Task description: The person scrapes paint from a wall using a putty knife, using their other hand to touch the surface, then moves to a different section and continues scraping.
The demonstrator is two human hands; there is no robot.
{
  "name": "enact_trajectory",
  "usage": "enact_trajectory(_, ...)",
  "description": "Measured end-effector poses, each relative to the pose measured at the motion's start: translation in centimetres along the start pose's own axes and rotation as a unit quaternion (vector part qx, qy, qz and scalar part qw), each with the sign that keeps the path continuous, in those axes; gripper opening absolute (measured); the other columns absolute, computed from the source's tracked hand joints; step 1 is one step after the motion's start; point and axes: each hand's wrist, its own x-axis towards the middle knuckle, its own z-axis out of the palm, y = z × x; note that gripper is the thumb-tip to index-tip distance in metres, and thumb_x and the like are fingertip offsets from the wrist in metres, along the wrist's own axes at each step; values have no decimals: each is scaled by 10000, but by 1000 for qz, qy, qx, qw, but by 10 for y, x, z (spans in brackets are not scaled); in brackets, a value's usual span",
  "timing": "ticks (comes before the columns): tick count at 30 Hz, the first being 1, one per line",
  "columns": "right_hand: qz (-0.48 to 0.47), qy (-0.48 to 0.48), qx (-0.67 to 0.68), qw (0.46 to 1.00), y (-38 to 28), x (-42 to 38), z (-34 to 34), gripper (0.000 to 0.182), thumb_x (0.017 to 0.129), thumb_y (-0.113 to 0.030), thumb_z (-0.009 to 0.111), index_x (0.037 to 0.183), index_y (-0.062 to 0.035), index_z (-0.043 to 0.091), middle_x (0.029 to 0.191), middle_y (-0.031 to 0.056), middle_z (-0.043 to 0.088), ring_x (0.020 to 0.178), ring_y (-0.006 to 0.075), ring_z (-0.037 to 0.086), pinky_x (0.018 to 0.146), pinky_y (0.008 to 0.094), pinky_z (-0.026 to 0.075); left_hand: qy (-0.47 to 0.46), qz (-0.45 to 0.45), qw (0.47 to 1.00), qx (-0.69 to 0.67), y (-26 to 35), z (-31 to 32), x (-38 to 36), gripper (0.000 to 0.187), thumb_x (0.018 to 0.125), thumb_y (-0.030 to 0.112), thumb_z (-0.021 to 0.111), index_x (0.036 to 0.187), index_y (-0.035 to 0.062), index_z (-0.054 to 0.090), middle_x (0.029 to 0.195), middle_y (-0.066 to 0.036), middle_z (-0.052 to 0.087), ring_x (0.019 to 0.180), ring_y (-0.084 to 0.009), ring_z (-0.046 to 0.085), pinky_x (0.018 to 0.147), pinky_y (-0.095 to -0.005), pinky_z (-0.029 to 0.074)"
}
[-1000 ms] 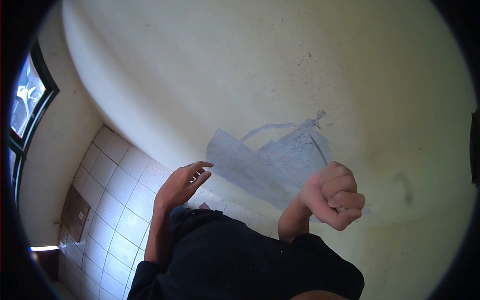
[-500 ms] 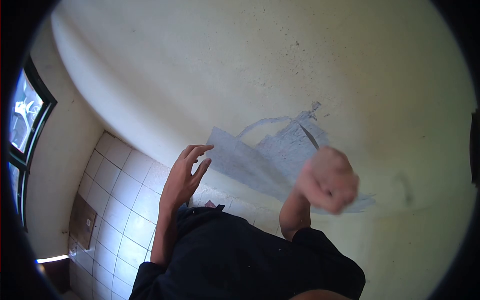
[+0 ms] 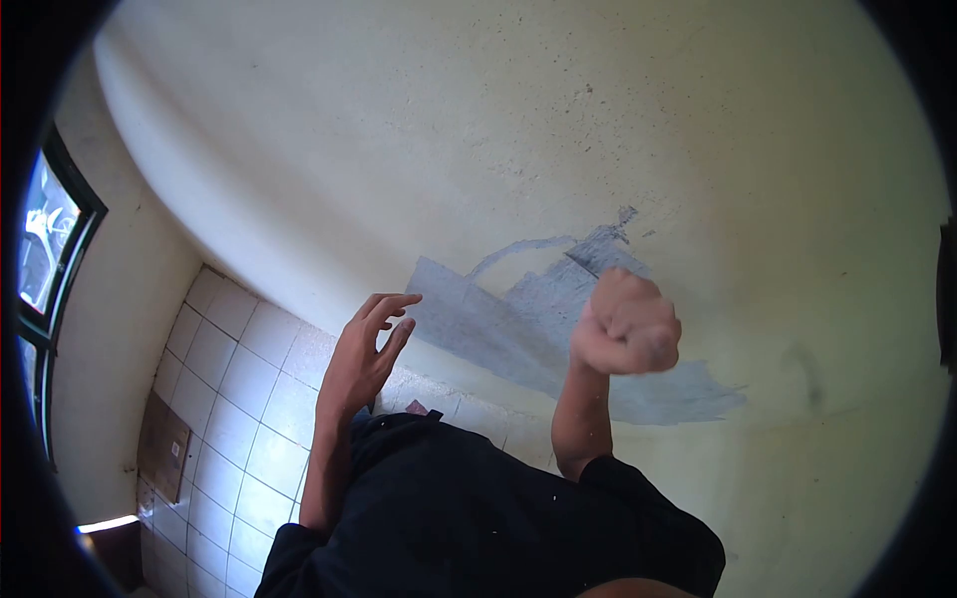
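My right hand (image 3: 632, 324) is closed in a fist around a tool whose handle is hidden in the fingers. Its thin, narrow metal blade (image 3: 582, 264) sticks out up and left, with the tip over the upper part of a bare grey patch (image 3: 498, 324) on the wall. Pale paint is stripped away there, and a thin grey arc runs along the patch's upper left. My left hand (image 3: 367, 349) holds nothing. Its fingers are apart and half bent, with the fingertips near the left end of the patch.
The cream painted wall (image 3: 379, 130) fills most of the view, with small pits and specks higher up. White floor tiles (image 3: 249, 379) lie at the lower left, where a brown board (image 3: 162, 446) also shows. A dark-framed window (image 3: 72, 229) is at the far left.
My right hand has moved up and left with the blade, whose tip now lies further left over the grey patch. My left hand stays nearly in place.
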Motion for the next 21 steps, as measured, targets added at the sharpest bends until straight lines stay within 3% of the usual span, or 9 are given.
enact_trajectory(4,-53,-16,33,998,-37,19,-13,319,989,-144,510,686,-100,421,514,5,425,378,139,363,378,289,250,12,11,1000,-8,-2,-3,3,320,1116,212,583,1377,51,674,1366,-154,688,1167,-312,707,1003,-422,558)
enact_trajectory(5,-74,10,99,992,-41,22,-13,282,936,-99,562,691,-90,422,527,2,421,386,143,367,381,285,244,9,3,1000,-3,-4,-3,3,320,1117,213,582,1376,50,674,1363,-154,689,1167,-311,707,1003,-423,557)
enact_trajectory(7,-99,-8,7,995,-3,5,-10,270,928,-102,559,693,-97,426,529,-2,410,383,139,361,381,282,246,5,-11,1000,5,-5,-4,5,321,1119,215,580,1375,48,675,1359,-156,690,1168,-310,707,1004,-424,557)
enact_trajectory(9,-42,-16,-18,999,7,-10,-4,252,865,-14,581,695,-97,415,538,-3,400,392,129,355,389,279,244,-2,0,1000,0,-2,-3,6,318,1120,213,579,1375,49,677,1354,-159,691,1170,-309,707,1003,-424,558)
enact_trajectory(14,-96,-12,86,992,-33,14,1,290,916,7,571,699,-80,399,541,-11,421,394,126,369,391,279,243,-12,17,1000,2,-1,-5,8,318,1118,208,582,1378,54,680,1351,-164,689,1168,-313,706,997,-421,561)
enact_trajectory(16,-112,-7,53,992,-31,13,-1,281,914,19,565,705,-75,403,540,-12,425,392,124,373,393,272,243,-25,5,1000,1,-1,-3,9,322,1117,213,586,1380,53,680,1355,-165,685,1169,-314,705,997,-421,562)
enact_trajectory(19,-91,-21,-81,992,9,-21,5,298,980,-107,515,706,-101,399,521,-20,410,383,120,365,385,280,268,-34,12,999,8,5,-4,9,324,1114,215,589,1381,56,680,1356,-168,682,1177,-308,701,1001,-426,563)
enact_trajectory(21,-9,-21,-115,993,8,-37,11,424,1073,-306,457,688,-155,363,492,-33,385,380,120,347,369,312,316,-34,17,999,18,9,-3,10,322,1112,210,592,1383,59,679,1351,-168,682,1185,-304,697,1004,-428,565)
